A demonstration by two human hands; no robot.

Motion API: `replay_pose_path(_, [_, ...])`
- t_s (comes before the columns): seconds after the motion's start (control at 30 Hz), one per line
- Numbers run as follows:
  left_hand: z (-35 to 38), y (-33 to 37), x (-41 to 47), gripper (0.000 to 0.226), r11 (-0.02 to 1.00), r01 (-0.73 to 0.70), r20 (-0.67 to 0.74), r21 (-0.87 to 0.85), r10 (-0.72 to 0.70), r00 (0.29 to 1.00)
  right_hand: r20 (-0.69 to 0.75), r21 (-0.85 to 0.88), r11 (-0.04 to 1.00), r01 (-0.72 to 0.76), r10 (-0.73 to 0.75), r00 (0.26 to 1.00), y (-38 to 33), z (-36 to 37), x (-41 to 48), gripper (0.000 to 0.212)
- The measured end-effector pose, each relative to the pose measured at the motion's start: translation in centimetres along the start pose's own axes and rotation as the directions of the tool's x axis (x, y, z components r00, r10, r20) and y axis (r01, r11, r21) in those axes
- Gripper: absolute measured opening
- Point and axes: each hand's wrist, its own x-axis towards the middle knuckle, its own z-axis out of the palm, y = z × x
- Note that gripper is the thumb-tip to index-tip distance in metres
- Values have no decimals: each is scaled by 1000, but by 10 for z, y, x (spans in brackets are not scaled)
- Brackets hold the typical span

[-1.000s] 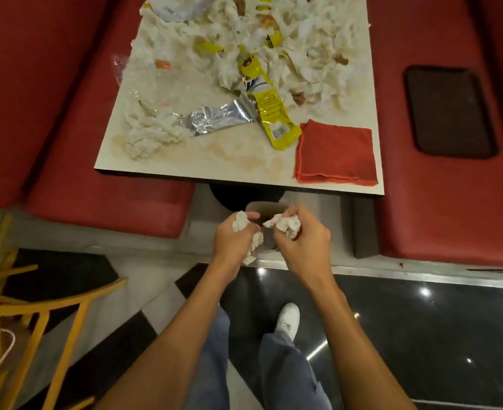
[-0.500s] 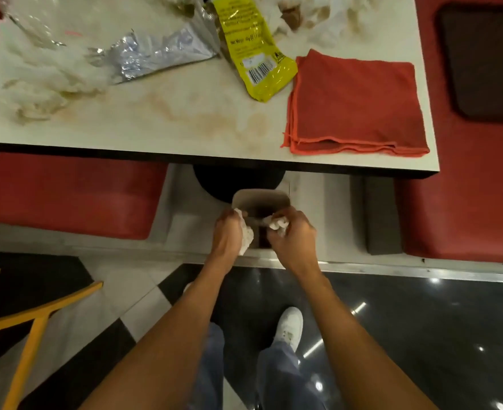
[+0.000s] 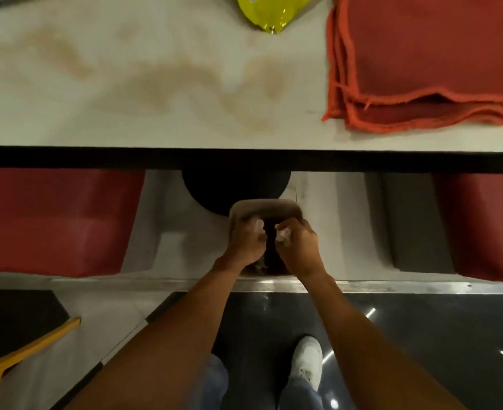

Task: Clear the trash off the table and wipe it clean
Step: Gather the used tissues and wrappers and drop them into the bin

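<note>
Bin top free; tbl edge nearby.

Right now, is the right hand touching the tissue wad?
Touching. The head view shows the right hand with its fingers curled round the white tissue wad, held over the open bin.

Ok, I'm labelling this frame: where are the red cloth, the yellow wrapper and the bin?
red cloth (image 3: 439,51): head view, middle of top fold.
yellow wrapper (image 3: 269,11): head view, its lower end.
bin (image 3: 265,206): head view, far rim.
</note>
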Motion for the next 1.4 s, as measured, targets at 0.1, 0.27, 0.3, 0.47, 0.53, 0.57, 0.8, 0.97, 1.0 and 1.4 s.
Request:
replay_pose_path(0.1, [6, -6, -2, 14, 996, -52, 76, 73, 46, 996, 39, -11, 1000, -24, 24, 999, 5, 5, 8, 28])
replay_pose_path(0.27, [2, -14, -16, 19, 992, -27, -12, -122, 26, 1000, 47, -25, 1000, -14, 15, 999, 6, 20, 14, 35])
replay_pose_path(0.3, [-1, -16, -18, 21, 989, -25, -9, -147, 24, 1000, 74, -54, 999, -5, 9, 997, 8, 27, 16, 39])
replay_pose_path(0.47, [-16, -26, -35, 31, 985, 37, -5, -170, -39, 999, 324, -188, 982, -8, 70, 944, 20, 56, 26, 69])
replay_pose_path(0.53, [-27, -26, -49, 32, 986, 77, -20, -151, -81, 997, 300, -152, 988, 2, 44, 953, -6, 35, 7, 70])
replay_pose_path(0.57, [-28, -25, -52, 33, 986, 87, -21, -144, -91, 996, 282, -125, 992, 4, 31, 959, -11, 28, 2, 69])
replay_pose_path(0.8, [-60, 3, -99, 38, 974, 133, -15, -185, -138, 990, 219, 9, 1000, 3, -5, 976, -54, -24, -43, 52])
replay_pose_path(0.97, [-98, 46, -154, 29, 969, 96, -72, -229, -115, 991, 186, 63, 996, 62, -73, 980, -101, -83, -97, 35])
replay_pose_path(1.0, [-109, 57, -168, 29, 967, 100, -85, -235, -123, 989, 175, 69, 995, 78, -89, 981, -111, -95, -108, 32])
replay_pose_path(1.4, [-237, 148, -290, 22, 959, -66, -335, -277, -32, 942, 41, 43, 946, 320, -322, 946, -242, -234, -202, 31])
